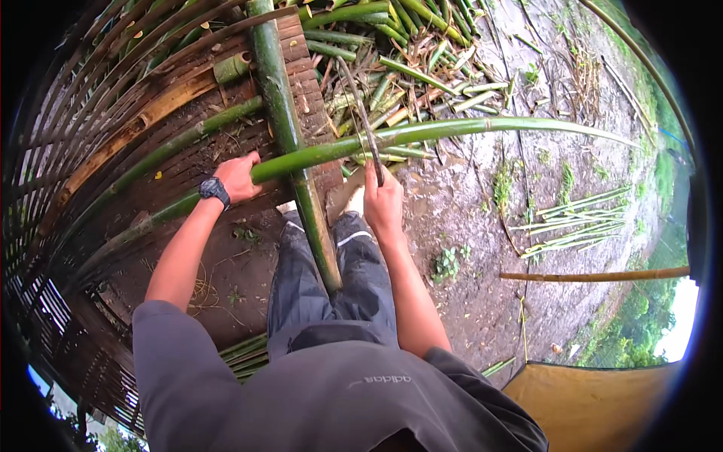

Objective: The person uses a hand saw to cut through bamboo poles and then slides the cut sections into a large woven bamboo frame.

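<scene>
A long green bamboo pole [429, 132] runs crosswise in front of me, over a thicker, dark green bamboo pole [280, 98] that slants down between my legs. My left hand [238, 178], with a dark watch at the wrist, is closed round the crosswise pole just left of where the two cross. To the right of the crossing, my right hand [384, 202] grips the handle of a slim, dark, bowed saw [360, 109]. The saw stands across the crosswise pole, its far end beyond it. How deep its thin blade sits in the bamboo is too small to tell.
Cut bamboo pieces [407, 68] lie heaped at the far side. A slatted bamboo wall [45, 166] curves along the left. Thin green strips [576, 221] lie on wet, muddy ground at right. A tan tarp [595, 399] hangs at lower right.
</scene>
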The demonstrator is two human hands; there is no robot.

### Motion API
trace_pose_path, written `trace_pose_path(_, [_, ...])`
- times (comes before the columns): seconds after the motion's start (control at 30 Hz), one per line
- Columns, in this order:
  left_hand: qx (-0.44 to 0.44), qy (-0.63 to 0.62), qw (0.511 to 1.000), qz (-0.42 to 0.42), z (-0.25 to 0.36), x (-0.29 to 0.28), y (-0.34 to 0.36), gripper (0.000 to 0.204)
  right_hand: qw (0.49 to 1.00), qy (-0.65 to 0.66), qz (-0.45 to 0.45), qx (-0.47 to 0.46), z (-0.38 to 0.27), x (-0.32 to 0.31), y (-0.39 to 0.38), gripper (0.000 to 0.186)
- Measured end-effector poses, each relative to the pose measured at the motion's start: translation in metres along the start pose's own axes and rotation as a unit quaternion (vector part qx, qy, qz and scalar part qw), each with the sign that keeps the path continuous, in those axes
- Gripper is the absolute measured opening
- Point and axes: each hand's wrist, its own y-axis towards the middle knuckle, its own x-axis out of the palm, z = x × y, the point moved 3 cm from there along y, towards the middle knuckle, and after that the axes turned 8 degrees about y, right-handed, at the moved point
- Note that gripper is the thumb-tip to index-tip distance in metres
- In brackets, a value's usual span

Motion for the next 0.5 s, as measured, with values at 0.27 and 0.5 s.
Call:
trace_pose_path(0.27, [0.144, 0.225, 0.915, 0.303, 0.01, 0.022, -0.03, 0.043, 0.999, -0.02, -0.024, 0.036, -0.03, 0.004, 0.01, 0.039])
trace_pose_path(0.5, [-0.166, 0.175, 0.923, 0.301, 0.024, 0.052, -0.017, 0.028, 0.999, 0.012, -0.006, 0.046, 0.001, 0.007, -0.004, 0.034])
